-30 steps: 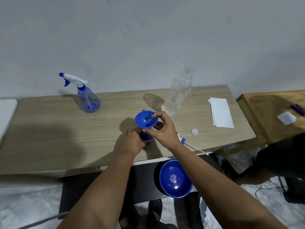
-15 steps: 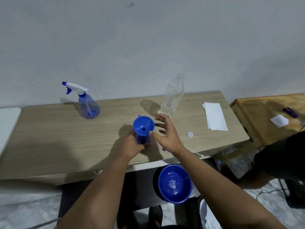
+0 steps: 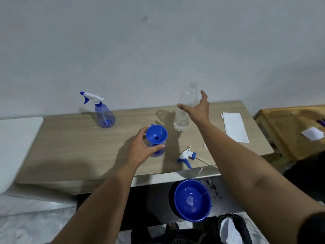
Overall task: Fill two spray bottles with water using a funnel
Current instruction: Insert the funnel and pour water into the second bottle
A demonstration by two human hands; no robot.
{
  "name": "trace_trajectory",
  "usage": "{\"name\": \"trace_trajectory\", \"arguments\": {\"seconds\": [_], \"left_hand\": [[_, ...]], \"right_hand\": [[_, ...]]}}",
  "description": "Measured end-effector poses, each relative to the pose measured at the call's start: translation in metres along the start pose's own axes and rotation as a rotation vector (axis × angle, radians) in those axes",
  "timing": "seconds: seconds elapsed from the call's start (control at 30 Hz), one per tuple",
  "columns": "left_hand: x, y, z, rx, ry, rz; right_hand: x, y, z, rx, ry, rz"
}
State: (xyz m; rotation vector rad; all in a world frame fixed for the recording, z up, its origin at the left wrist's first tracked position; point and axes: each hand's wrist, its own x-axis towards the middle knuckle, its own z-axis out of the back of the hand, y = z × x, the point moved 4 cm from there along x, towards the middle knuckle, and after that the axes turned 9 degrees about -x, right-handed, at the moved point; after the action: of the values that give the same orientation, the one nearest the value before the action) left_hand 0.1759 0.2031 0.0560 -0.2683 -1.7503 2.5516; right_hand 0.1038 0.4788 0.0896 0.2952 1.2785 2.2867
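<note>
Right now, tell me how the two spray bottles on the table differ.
The far spray bottle has its white and blue trigger head screwed on; the near spray bottle has none, and carries a blue funnel in its neck. The far one stands alone, untouched; the left hand grips the near one. Both are clear blue plastic and upright.

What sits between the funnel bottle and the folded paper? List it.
Head view: the clear water bottle with the right hand open at it, and nearer the table edge the loose spray head.
</note>
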Motion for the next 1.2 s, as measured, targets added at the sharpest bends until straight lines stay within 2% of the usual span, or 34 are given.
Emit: {"name": "trace_trajectory", "arguments": {"seconds": [0.17, 0.4, 0.73, 1.0, 1.2], "left_hand": [[0.001, -0.002, -0.004, -0.031, -0.056, -0.043], [-0.001, -0.01, -0.003, -0.008, -0.041, -0.022], [0.003, -0.004, -0.005, -0.039, -0.004, -0.019], [0.001, -0.005, -0.005, -0.043, 0.024, -0.008], [0.002, 0.002, 0.001, -0.07, 0.018, -0.025]], "right_hand": [[0.004, -0.002, -0.01, 0.059, -0.021, 0.017], [-0.008, -0.013, -0.009, 0.213, -0.035, 0.05], [-0.032, -0.001, 0.01, 0.293, -0.205, 0.175], [-0.049, 0.015, 0.031, 0.206, -0.047, 0.305], [-0.066, 0.018, 0.027, 0.089, 0.177, 0.422]]}}
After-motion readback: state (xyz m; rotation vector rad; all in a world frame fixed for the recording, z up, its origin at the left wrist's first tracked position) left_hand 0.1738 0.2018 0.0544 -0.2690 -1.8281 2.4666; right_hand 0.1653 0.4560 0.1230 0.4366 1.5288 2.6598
